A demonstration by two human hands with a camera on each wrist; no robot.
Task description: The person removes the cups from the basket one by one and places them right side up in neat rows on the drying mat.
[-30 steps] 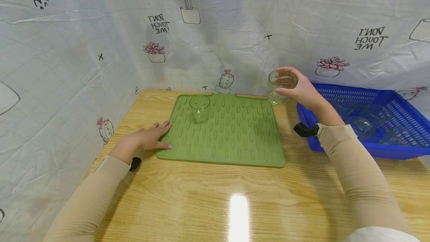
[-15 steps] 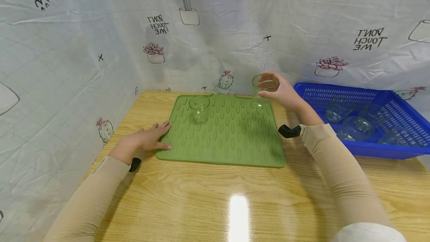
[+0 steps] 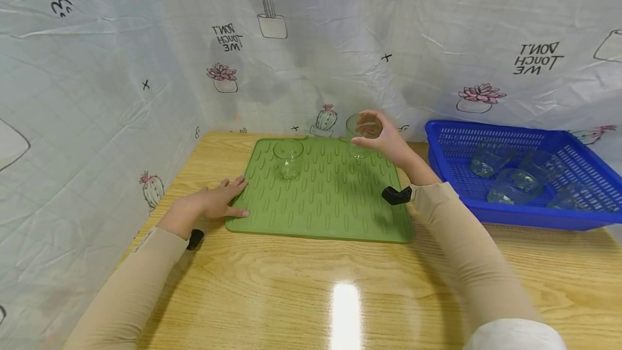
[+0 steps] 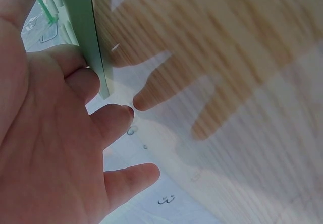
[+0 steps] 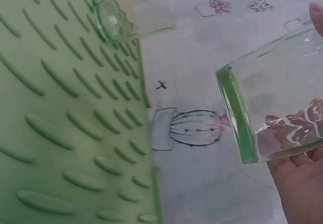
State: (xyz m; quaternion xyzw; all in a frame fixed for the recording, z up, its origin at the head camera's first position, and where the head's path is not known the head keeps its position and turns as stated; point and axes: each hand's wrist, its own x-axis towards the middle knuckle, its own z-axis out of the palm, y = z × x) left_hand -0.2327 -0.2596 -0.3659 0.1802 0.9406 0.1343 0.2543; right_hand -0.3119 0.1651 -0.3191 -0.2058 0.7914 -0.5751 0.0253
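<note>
A green ridged mat [image 3: 316,199] lies on the table with one clear glass [image 3: 289,160] upright near its back left. My right hand [image 3: 384,136] grips a second clear glass [image 3: 357,145] near the mat's back edge; in the right wrist view the base of this glass [image 5: 237,115] is off the mat. Spread across the mat's left edge, my left hand [image 3: 214,199] rests with fingers relaxed. The left wrist view has the left hand [image 4: 60,128] with its fingers at the mat's edge [image 4: 83,27].
At the right stands a blue basket [image 3: 515,212] holding several clear glasses [image 3: 515,187]. A patterned white sheet [image 3: 311,47] hangs close behind the mat and along the left side. Wooden table surface [image 3: 272,285] lies in front.
My right hand has moved left with the glass, from beside the basket to over the back of the mat. My left hand and the standing glass have stayed in place.
</note>
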